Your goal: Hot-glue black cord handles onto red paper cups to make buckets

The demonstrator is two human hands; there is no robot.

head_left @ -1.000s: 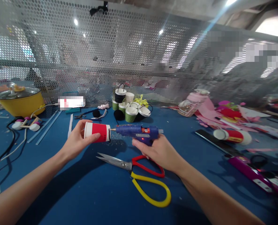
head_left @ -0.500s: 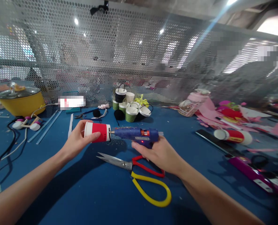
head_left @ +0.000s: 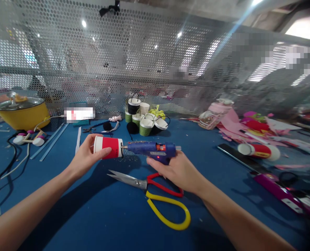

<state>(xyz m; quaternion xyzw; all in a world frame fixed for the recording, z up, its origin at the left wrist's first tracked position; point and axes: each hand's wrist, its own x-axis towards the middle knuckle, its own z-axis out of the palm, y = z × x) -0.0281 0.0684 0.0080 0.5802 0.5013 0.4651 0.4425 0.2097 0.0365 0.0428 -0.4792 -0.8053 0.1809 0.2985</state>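
My left hand (head_left: 88, 153) is wrapped round a red and white paper cup (head_left: 112, 143), held on its side above the blue table. A dark strip shows along the cup's right-hand end. In my right hand (head_left: 174, 169) is a blue glue gun (head_left: 149, 148), its small red light lit. The metal nozzle meets the cup's right-hand end, at or very near the dark strip. Below both hands lies a pair of scissors (head_left: 137, 183) with one red and one yellow handle, blades slightly apart and pointing left.
Several small green, black and white cups (head_left: 146, 126) stand at the back by a perforated metal screen (head_left: 144, 52). A yellow pot (head_left: 22, 113) and cables are on the left. To the right lie a glue bottle (head_left: 259, 151), a phone-like black slab (head_left: 238, 158), a purple power strip (head_left: 277, 191) and pink scraps.
Almost nothing differs. The whole view has shifted very slightly, while the cup and the glue gun keep the same position against each other.
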